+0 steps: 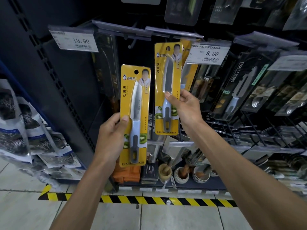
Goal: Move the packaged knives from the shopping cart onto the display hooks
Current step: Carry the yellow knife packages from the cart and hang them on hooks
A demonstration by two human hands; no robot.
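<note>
The left hand [113, 135] and right hand [184, 105] each gripped a yellow-carded packaged knife [135, 113], [167, 87] with a pale-blue handle.

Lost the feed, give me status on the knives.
Left hand holds one packaged knife. Right hand raises second packaged knife near the hook, not hung. 8.00 price tag close beside.

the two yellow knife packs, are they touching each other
Apart. The head view shows dark shelf between the left hand's pack and the right hand's pack, which is held higher, near the 8.00 price tag.
</note>
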